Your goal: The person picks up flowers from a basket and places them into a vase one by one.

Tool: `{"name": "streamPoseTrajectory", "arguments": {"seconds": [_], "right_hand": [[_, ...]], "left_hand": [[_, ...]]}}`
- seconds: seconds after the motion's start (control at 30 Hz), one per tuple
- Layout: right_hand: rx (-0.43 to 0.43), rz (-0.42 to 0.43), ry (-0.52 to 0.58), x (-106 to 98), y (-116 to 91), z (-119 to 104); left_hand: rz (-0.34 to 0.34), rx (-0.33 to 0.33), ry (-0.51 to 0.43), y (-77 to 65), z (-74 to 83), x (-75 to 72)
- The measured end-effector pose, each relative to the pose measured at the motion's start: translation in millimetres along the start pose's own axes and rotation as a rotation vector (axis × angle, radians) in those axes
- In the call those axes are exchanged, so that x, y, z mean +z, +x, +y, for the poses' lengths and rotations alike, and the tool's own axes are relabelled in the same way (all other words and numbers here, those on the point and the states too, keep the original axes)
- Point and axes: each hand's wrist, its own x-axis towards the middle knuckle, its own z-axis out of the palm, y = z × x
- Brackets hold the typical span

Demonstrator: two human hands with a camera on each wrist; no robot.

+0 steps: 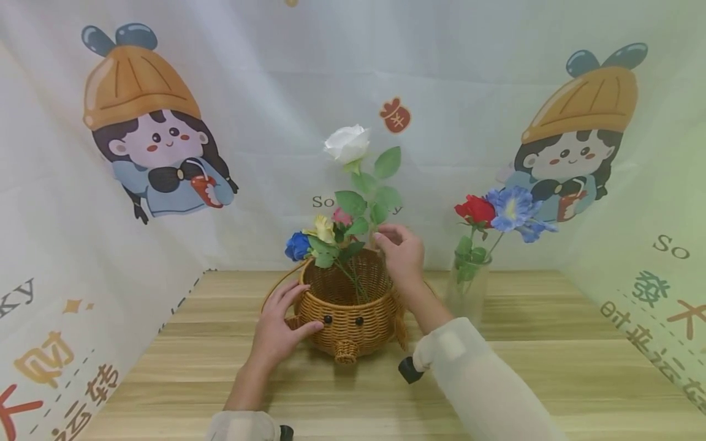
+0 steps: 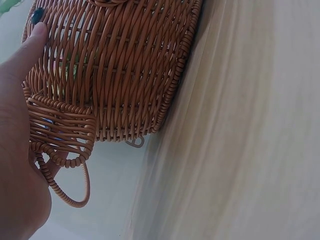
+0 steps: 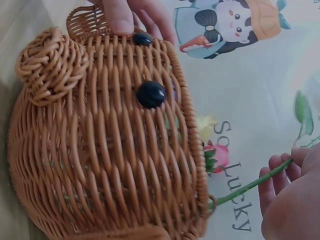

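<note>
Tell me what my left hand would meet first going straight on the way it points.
Probably the pig-faced wicker basket: your left hand holds it by the side, so its wall lies straight ahead.

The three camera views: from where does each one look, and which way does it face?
Head: worn on the head, facing forward and down to the wicker basket; left hand, right hand and both sleeves show.
Left wrist: worn there, facing the basket's side and the tabletop; part of the left hand shows.
Right wrist: worn there, facing the basket's front and printed backdrop; the right hand, holding a green stem, and part of the left show.
Shared: both wrist views show the left thumb near a black eye.
</note>
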Motion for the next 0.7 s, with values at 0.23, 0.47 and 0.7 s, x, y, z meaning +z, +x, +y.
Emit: {"name": "streamPoseTrajectory", "arguments": {"seconds": [0.23, 0.47, 0.7], "right_hand": [[0.008, 0.003, -0.047, -12, 4, -10], [-0.009, 0.026, -0.042, -24, 8, -14], [-0.05, 0.087, 0.042, -33, 12, -26]], "left_hand": [[-0.006, -0.007, 0.001, 0.0, 1.2, -0.8], [-0.01, -0.008, 0.001, 0.5, 2.6, -1.3], [-0.007, -0.004, -0.002, 0.3, 1.4, -0.9]]}}
